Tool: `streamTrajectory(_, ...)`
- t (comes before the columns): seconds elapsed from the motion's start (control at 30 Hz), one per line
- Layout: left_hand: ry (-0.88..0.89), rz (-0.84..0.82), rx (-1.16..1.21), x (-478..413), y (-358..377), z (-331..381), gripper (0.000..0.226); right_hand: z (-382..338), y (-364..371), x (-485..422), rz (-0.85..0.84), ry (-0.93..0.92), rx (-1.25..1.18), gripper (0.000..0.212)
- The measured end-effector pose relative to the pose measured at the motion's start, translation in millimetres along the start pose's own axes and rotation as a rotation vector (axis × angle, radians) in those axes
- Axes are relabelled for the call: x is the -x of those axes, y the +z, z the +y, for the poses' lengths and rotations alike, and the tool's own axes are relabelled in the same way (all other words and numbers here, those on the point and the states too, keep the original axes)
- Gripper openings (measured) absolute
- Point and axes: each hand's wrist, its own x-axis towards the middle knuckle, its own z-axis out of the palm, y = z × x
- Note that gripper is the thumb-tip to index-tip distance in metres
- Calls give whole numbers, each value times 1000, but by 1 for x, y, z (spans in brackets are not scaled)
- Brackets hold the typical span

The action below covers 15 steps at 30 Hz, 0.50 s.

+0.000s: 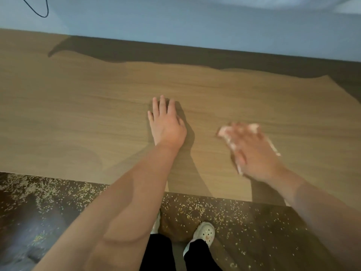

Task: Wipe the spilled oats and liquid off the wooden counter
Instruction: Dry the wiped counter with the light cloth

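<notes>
The left hand [166, 124] lies flat on the wooden counter [78, 114], fingers straight, holding nothing. Near it, the blurred right hand [252, 151] presses a pink cloth [223, 132] onto the counter with stretched fingers. Oats [187, 208] lie scattered on the floor [273, 241] below

Domestic interior, most likely a home; I cannot fix the room type. Evidence: a plain wooden counter [78, 114] with its far edge against a painted pale blue wall [175, 22]. Dark wood-look floor [273, 222] below the near edge, littered with oats [195, 210]. A loose black cable [42, 12] hangs top left. I stand in white clogs [205, 232].
</notes>
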Motion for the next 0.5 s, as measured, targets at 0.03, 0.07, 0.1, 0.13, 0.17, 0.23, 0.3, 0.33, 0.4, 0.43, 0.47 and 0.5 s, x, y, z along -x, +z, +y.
streamTrajectory(0.03, 16, -33, -12, 0, 4, 9, 56, 13, -2, -1, 54, 249, -54, 55)
streamTrajectory(0.07, 27, -67, -34, 0, 9, 16, 57, 18, -3, -3, 106, 512, -115, 57)
streamTrajectory(0.1, 37, -95, -75, 0, 15, 21, 58, 12, -2, -3, 126, 699, -156, 59)
streamTrajectory(0.13, 47, -111, -126, 0, 19, 24, 60, -2, 1, -1, 132, 757, -148, 60)
streamTrajectory(0.17, 55, -115, -170, 0, 23, 24, 62, -21, 6, 4, 127, 681, -111, 62)
streamTrajectory(0.23, 54, -105, -200, 0, 26, 23, 65, -54, 12, 23, 66, 230, -75, 60)
streamTrajectory(0.3, 53, -95, -195, -1, 26, 22, 66, -59, 16, 47, 21, -240, 6, 56)
streamTrajectory(0.33, 54, -92, -191, -1, 26, 22, 67, -45, 15, 50, 6, -367, 49, 54)
streamTrajectory(0.4, 54, -77, -187, 0, 26, 23, 67, -10, 13, 43, -19, -314, 89, 54)
streamTrajectory(0.43, 54, -69, -188, 0, 26, 23, 66, 7, 10, 36, -43, -180, 64, 56)
streamTrajectory(0.47, 53, -63, -187, 0, 26, 23, 66, 23, 6, 28, -39, 11, 13, 57)
streamTrajectory(0.5, 52, -59, -187, 0, 26, 22, 66, 35, 2, 20, -5, 208, -43, 58)
